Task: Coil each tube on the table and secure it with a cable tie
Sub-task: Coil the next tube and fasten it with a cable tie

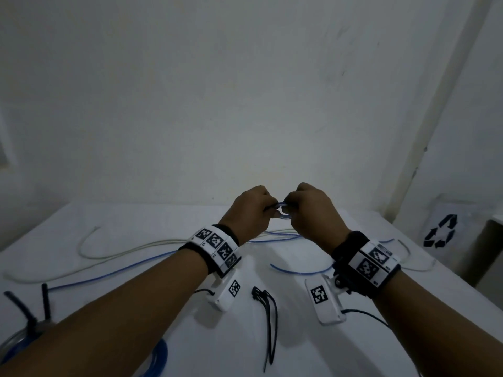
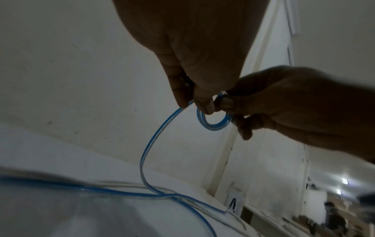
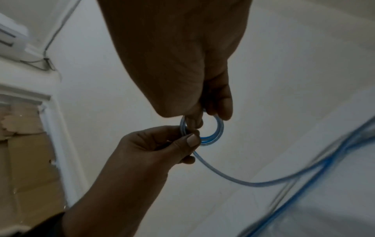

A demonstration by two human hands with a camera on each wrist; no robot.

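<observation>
Blue tube, head view: thin blue translucent plastic tube (image 1: 284, 213), small loop of it held up betw. both hands above white table (image 1: 136, 219); rest trails down to tabletop & runs L toward near edge.
L hand, head view: left hand (image 1: 246, 210) fingers curled, pinching loop's L side.
R hand, head view: right hand (image 1: 313, 213) fingers curled, pinching loop's R side; hands nearly touching.
Ties, head view: bundle of black plastic cable ties (image 1: 268, 319) flat on table, betw. the forearms, near edge.
Other tubing, head view: pale clear tube (image 1: 89, 254) lies loose across far L of table; coiled blue tube (image 1: 155, 355) at bottom L, partly behind L forearm.
Wall item, head view: white sheet w/ black recycling symbol (image 1: 441, 231), R of table.
Loop, L wrist view: tube wound in small tight ring, approx. 2 turns; L thumb + forefinger pinch ring's top-L, tail drops from the fingers to table.
R hand, L wrist view: grips ring's R side, thumb on top.
Loop, R wrist view: same ring, R thumb & fingers clamp top; L thumb presses lower-L part, tail leaves below L thumb & sweeps R to the blurred blue run on the table.
Backgrnd, R wrist view: brown cardboard (image 3: 24, 160) at L, blurred.
</observation>
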